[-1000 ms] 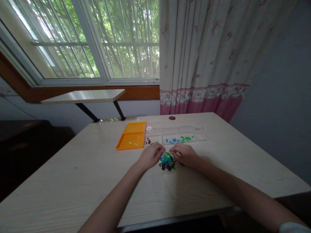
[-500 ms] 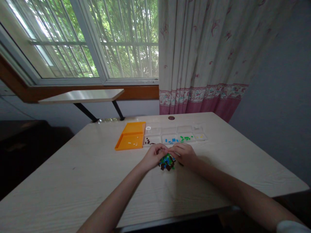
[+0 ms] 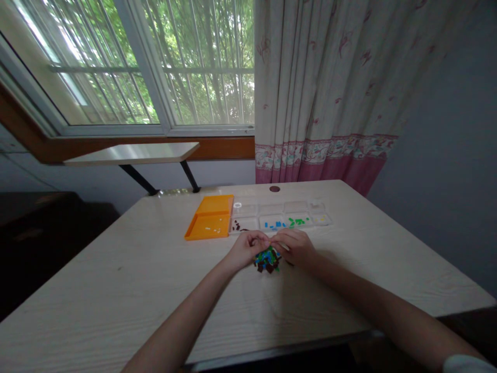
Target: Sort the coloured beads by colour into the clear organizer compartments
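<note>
Head view: the left hand (image 3: 248, 249) and right hand (image 3: 295, 247) meet at the fingertips directly above the far part of a pile of small pieces (image 3: 267, 260), coloured blue, green and dark brown. Both hands are curled with fingers pinched; whether a piece is gripped cannot be determined.

Surface: pale wood-grain table (image 3: 233, 321), fitted with a round brown disc (image 3: 275, 189) near its far edge. Beyond the hands lie an open orange case (image 3: 212, 220) containing white pieces and, adjoining it, a clear compartmented tray (image 3: 272, 210) containing brown, blue, green and yellow pieces.

Room: raised shelf (image 3: 134, 153) on black supports, barred window (image 3: 202, 67), floral curtain (image 3: 318, 93) with pink lower band. Markings: no legible writing.
</note>
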Action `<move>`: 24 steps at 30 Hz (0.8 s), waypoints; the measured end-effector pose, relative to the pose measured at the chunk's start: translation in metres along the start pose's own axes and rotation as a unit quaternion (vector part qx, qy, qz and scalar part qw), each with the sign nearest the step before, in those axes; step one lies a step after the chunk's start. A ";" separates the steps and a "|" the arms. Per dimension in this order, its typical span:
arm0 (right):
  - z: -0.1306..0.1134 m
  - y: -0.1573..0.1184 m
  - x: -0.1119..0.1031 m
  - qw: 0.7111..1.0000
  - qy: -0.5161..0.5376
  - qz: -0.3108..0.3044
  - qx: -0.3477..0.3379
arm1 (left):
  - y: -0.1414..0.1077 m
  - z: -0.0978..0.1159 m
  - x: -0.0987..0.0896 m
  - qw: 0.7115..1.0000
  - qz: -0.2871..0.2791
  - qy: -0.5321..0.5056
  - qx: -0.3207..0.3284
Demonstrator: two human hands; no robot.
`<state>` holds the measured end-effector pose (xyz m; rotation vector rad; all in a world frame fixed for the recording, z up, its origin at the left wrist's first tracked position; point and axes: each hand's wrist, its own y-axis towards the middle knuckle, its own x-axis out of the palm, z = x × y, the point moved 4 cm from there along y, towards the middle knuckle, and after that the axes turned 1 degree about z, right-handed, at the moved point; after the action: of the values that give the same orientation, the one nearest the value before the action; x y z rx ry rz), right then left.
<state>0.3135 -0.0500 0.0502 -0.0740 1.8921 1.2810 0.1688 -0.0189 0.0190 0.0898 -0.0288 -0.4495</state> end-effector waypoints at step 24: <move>0.039 0.000 -0.046 0.977 0.018 0.174 0.122 | -0.016 0.027 -0.016 0.836 -0.029 0.533 0.127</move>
<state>0.3672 -0.0364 0.0748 0.3810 2.1460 1.2644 0.1465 -0.0281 0.0440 0.5990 1.0255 -0.4036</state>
